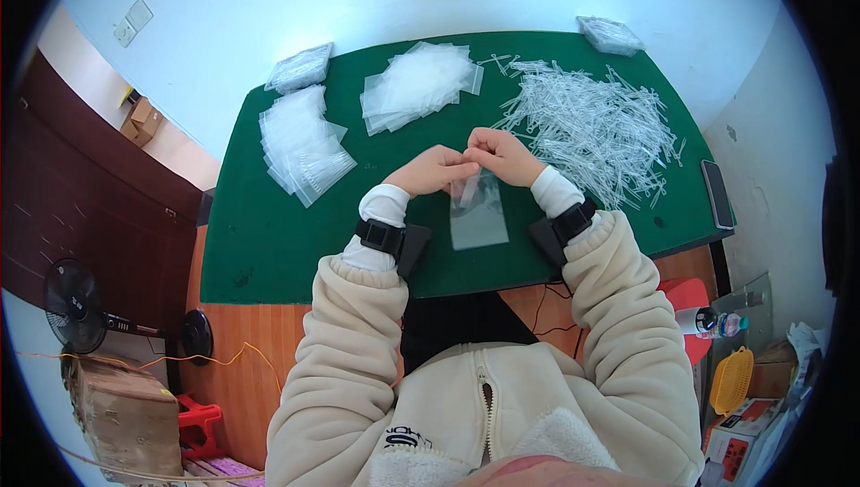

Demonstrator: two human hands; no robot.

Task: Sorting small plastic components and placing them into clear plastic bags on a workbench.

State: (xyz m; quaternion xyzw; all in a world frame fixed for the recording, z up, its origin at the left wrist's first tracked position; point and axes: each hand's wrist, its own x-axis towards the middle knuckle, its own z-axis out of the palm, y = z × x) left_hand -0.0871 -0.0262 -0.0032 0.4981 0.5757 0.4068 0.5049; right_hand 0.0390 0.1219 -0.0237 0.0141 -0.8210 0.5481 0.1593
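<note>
A small clear plastic bag (480,218) hangs below my hands over the near middle of the table. My left hand (432,171) is closed in a pinch at the bag's top left. At its upper edge, my right hand (507,155) pinches too, fingertips close to the left thumb. The fingers hide the bag's mouth. Right of my hands lies a broad heap of thin clear plastic sticks with looped ends (591,124). Beyond my hands is a spread stack of flat clear bags (417,84). Farther left, overlapping clear bags (300,137) have thin pieces showing inside some.
The green-topped table (269,254) stands against a pale wall. Wrapped clear packs sit at the back left (300,68) and back right (611,35). A phone (717,193) lies at the right edge. On the floor are a black fan (76,305) and a cardboard box (125,420).
</note>
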